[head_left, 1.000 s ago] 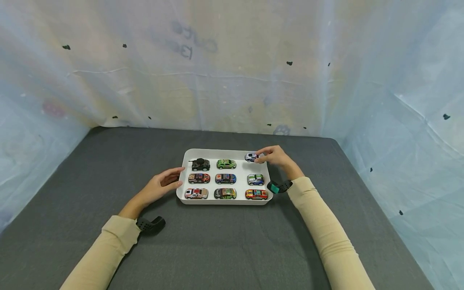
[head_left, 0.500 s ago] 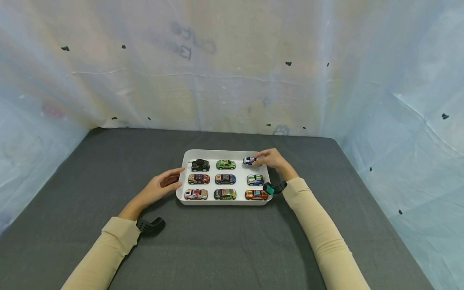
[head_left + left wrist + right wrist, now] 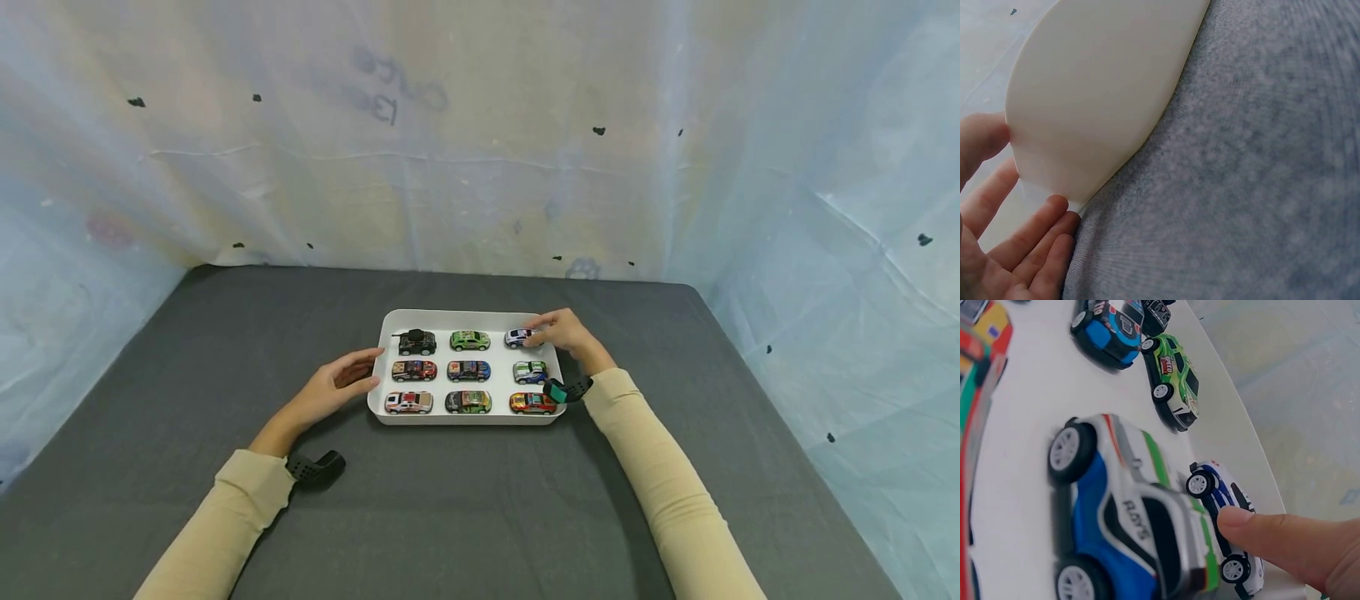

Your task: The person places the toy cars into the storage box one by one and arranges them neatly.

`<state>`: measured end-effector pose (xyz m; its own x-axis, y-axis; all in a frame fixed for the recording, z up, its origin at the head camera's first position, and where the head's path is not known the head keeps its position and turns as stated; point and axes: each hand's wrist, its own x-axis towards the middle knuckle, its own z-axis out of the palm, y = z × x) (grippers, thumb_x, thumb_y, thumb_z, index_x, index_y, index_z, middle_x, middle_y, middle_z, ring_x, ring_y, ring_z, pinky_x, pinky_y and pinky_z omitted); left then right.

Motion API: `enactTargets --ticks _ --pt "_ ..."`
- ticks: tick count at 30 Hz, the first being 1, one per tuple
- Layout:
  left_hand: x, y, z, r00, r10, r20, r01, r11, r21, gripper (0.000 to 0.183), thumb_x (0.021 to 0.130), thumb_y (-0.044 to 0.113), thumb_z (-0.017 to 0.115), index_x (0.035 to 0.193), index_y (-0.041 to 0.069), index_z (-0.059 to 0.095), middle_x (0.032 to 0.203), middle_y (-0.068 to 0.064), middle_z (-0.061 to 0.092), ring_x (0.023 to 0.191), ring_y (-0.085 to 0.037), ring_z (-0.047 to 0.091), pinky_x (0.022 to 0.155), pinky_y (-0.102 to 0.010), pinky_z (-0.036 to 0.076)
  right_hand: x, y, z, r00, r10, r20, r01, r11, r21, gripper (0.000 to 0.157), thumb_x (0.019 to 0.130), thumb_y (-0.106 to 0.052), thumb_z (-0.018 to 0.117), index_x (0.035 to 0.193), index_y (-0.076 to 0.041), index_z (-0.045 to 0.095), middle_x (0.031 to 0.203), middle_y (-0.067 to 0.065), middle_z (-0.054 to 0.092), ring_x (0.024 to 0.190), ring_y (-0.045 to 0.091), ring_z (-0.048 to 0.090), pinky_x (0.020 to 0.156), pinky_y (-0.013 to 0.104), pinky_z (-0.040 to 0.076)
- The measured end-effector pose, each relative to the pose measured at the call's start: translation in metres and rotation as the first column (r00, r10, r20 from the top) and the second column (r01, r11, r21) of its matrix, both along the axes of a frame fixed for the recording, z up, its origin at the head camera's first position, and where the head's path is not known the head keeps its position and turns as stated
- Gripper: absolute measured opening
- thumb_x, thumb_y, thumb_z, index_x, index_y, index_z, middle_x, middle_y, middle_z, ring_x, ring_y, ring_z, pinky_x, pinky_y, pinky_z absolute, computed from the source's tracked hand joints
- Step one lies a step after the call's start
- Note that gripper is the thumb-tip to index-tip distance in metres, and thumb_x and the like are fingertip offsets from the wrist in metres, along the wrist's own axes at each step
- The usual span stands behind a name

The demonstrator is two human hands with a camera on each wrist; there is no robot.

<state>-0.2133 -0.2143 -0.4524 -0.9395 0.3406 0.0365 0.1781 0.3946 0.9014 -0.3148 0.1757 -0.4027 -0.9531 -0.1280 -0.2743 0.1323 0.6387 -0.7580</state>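
A white tray holds toy cars in three rows of three. My left hand rests its fingertips against the tray's left end; in the left wrist view the loosely spread fingers touch the outer wall. At the back right corner, my right hand pinches a small white toy car with dark blue markings. Its thumb presses the car's near side in the right wrist view; the fingertips on the far side are hidden there. In front of it sits a white, blue and green toy car.
A green toy car stands left of the pinched one, with a black toy vehicle beyond it. A red and yellow car is at the front right. Grey cloth covers the table; pale plastic sheeting hangs behind and beside it.
The right hand has shifted slightly left and toward the front, bringing the white toy car down into line with the back row. The left hand stays at the tray's end.
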Motion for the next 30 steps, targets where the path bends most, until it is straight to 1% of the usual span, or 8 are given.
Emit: enactTargets --ticks 2,4,9,15,21,24,28,30 --pt "-0.0003 0.0002 -0.0005 1.000 -0.005 -0.003 0.005 1.000 0.005 0.057 0.096 0.027 0.060 0.147 0.013 0.040 0.153 -0.016 0.039 0.140 -0.037 0.038 0.114 -0.052 0.033 -0.0006 0.0001 -0.0008 1.000 0.001 0.003 -0.001 1.000 -0.004 0.039 0.081 -0.010 0.076 0.119 -0.003 0.069 0.146 0.017 0.050 0.139 0.032 0.040 0.114 0.047 0.037" --pt "-0.0005 0.0003 -0.0008 1.000 -0.009 -0.007 0.009 1.000 0.012 0.057 0.096 0.027 0.060 0.147 0.013 0.040 0.153 -0.015 0.039 0.140 -0.036 0.039 0.114 -0.050 0.034 -0.0015 0.0005 -0.0019 1.000 0.000 0.008 0.000 1.000 -0.013 0.041 0.081 -0.010 0.077 0.120 -0.004 0.068 0.148 0.017 0.048 0.143 0.034 0.036 0.118 0.050 0.033" --pt "-0.0002 0.0002 -0.0006 1.000 -0.020 -0.009 0.021 0.999 0.025 0.057 0.096 0.025 0.060 0.148 0.012 0.039 0.154 -0.015 0.038 0.141 -0.035 0.038 0.113 -0.049 0.034 -0.0021 0.0004 -0.0033 1.000 -0.003 0.016 0.003 1.000 -0.005 0.042 0.080 -0.010 0.078 0.120 -0.004 0.068 0.149 0.017 0.045 0.145 0.034 0.032 0.118 0.051 0.032" --pt "-0.0004 0.0005 -0.0002 1.000 -0.012 -0.005 0.012 1.000 0.023 0.057 0.096 0.025 0.061 0.147 0.012 0.040 0.153 -0.015 0.039 0.141 -0.034 0.039 0.113 -0.048 0.033 -0.0017 -0.0008 -0.0019 1.000 0.010 0.009 -0.010 1.000 0.010 0.041 0.081 -0.009 0.077 0.120 -0.002 0.068 0.148 0.019 0.047 0.144 0.035 0.033 0.119 0.050 0.032" --pt "-0.0011 0.0011 0.0010 1.000 -0.007 -0.001 0.007 1.000 0.026 0.057 0.096 0.026 0.061 0.147 0.012 0.040 0.152 -0.015 0.040 0.140 -0.033 0.039 0.114 -0.047 0.034 -0.0039 -0.0012 -0.0018 1.000 0.004 0.025 -0.004 1.000 0.007 0.041 0.082 -0.009 0.076 0.122 -0.005 0.067 0.149 0.018 0.046 0.145 0.035 0.032 0.118 0.051 0.032" --pt "-0.0007 0.0011 0.0015 1.000 -0.004 0.000 0.004 1.000 0.021 0.057 0.096 0.026 0.061 0.147 0.013 0.040 0.153 -0.014 0.040 0.140 -0.032 0.039 0.114 -0.037 0.038 -0.0044 -0.0010 -0.0023 1.000 0.009 0.026 -0.009 1.000 0.011 0.041 0.082 -0.010 0.076 0.121 -0.004 0.067 0.148 0.018 0.047 0.145 0.034 0.033 0.118 0.051 0.033" --pt "-0.0002 0.0013 0.0018 1.000 0.000 0.006 0.000 1.000 0.022 0.057 0.096 0.027 0.061 0.147 0.012 0.040 0.153 -0.013 0.040 0.140 -0.032 0.039 0.106 -0.012 0.039 -0.0046 -0.0011 -0.0029 1.000 0.015 0.020 -0.016 1.000 0.007 0.039 0.082 -0.010 0.076 0.120 -0.003 0.068 0.145 0.018 0.050 0.143 0.034 0.035 0.118 0.050 0.034" --pt "-0.0003 0.0013 0.0019 1.000 -0.001 0.006 0.000 1.000 0.024 0.058 0.096 0.027 0.061 0.147 0.012 0.040 0.154 -0.013 0.039 0.140 -0.032 0.039 0.102 -0.006 0.038 -0.0045 -0.0012 -0.0028 1.000 0.016 0.020 -0.016 1.000 0.005 0.038 0.082 -0.010 0.076 0.119 -0.003 0.068 0.146 0.018 0.050 0.143 0.034 0.036 0.118 0.050 0.033"
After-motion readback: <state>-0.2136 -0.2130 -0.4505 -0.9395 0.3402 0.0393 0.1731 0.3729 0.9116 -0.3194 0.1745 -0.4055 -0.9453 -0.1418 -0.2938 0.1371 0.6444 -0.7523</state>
